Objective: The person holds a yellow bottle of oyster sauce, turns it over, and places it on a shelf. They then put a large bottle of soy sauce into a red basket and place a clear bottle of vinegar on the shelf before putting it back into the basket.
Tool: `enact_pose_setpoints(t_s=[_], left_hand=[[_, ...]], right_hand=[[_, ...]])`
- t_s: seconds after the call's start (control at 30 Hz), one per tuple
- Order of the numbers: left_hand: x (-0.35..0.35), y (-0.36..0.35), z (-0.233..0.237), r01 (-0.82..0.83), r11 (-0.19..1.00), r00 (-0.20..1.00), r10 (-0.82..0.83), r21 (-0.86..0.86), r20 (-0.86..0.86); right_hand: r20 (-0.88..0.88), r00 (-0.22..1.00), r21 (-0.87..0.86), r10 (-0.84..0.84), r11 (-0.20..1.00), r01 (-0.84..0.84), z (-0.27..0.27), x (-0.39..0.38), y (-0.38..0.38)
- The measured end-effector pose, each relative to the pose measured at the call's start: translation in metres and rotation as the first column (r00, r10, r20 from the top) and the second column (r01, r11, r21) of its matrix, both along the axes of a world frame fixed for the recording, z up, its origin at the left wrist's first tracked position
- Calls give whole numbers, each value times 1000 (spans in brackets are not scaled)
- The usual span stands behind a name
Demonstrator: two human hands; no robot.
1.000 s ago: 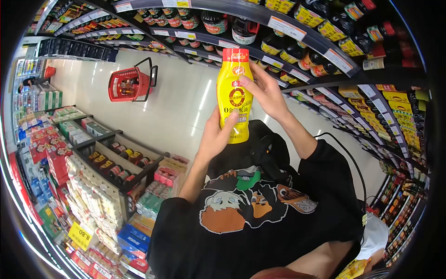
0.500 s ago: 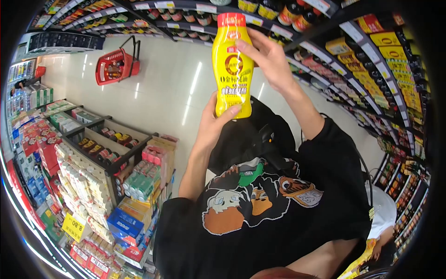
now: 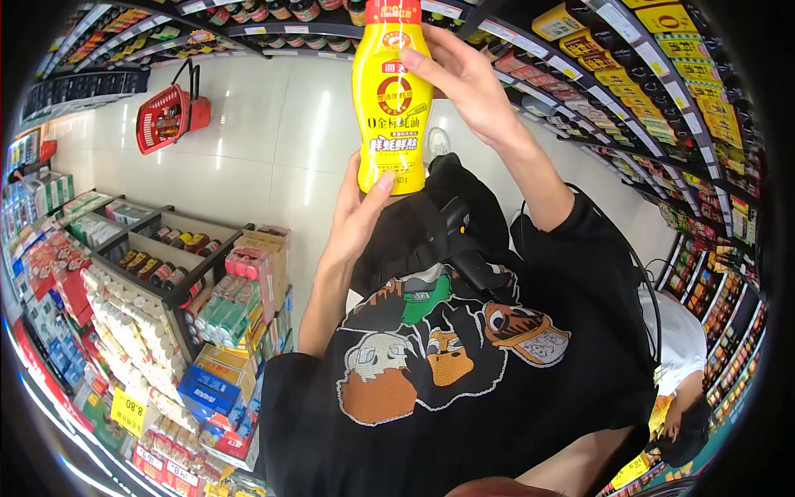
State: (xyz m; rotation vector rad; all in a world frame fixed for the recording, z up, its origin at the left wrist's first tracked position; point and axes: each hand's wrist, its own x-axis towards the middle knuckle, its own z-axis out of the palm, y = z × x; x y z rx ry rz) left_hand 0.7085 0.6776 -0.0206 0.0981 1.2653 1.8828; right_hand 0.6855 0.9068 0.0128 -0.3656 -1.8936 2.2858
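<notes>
Yellow bottle point(image 3: 391, 116) is held up between both hands, printed front facing the camera, red cap point(image 3: 393, 12) cut by the upper edge of view. Left hand point(image 3: 362, 205) grasps the base; right hand point(image 3: 462, 83) grips the upper side. Step in hand is judged to be presenting the front; any shift calls for a steady two-handed hold. Stocked shelves point(image 3: 566, 68) stand at right; red basket point(image 3: 199, 114) and display bin point(image 3: 207, 267), at left, are possible obstructions
</notes>
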Motion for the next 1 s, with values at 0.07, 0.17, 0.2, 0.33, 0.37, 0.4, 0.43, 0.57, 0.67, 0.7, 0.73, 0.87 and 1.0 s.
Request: enact_pose_setpoints(t_s=[0.07, 0.17, 0.2, 0.33, 0.37, 0.4, 0.43, 0.57, 0.67, 0.7, 0.73, 0.87, 1.0], left_hand=[[3, 18, -4, 0, 1000, 1000, 0, -14, -13], [10, 51, -31, 30, 1000, 1000, -30, 0, -3], [9, 64, -36, 76, 997, 997, -76, -11, 1], [5, 123, -52, 157, 987, 980, -153, -22, 128], [5, 140, -59, 160, 987, 979, -156, -25, 131], [5, 158, -70, 142, 990, 977, -140, -4, 162], [5, 176, -81, 122, 992, 974, -124, 18, 191], [2, 233, -120, 62, 998, 982, -65, 22, 176], [-5, 263, -135, -16, 997, 967, -4, 78, 256], [-9, 271, -139, -35, 998, 965, 18, 61, 262], [-11, 279, -143, -54, 998, 962, 40, 44, 269], [-32, 305, -159, -57, 998, 958, 47, 29, 282], [-55, 322, -158, -39, 999, 955, 36, 2, 294]], right_hand=[[13, 1000, 32, -5, 999, 5, -3, 10, 20], [3, 1000, 100, 4, 995, -4, -13, 20, 57], [16, 1000, 150, -11, 989, 9, -19, 24, 70], [51, 998, 153, -27, 988, 19, -43, 33, 124], [54, 998, 150, -30, 988, 21, -51, 38, 136], [49, 998, 178, -46, 983, 37, -55, 40, 147], [42, 997, 207, -62, 977, 52, -58, 41, 159], [70, 991, 223, -111, 970, 93, -84, 43, 195], [65, 987, 237, -149, 963, 130, -93, 38, 216], [53, 982, 237, -180, 958, 162, -96, 35, 220], [-2, 982, 229, -187, 956, 183, -102, 30, 226], [-155, 971, 333, -181, 916, 224, -128, 8, 254], [-155, 949, 360, -274, 879, 312, -120, -5, 266]])
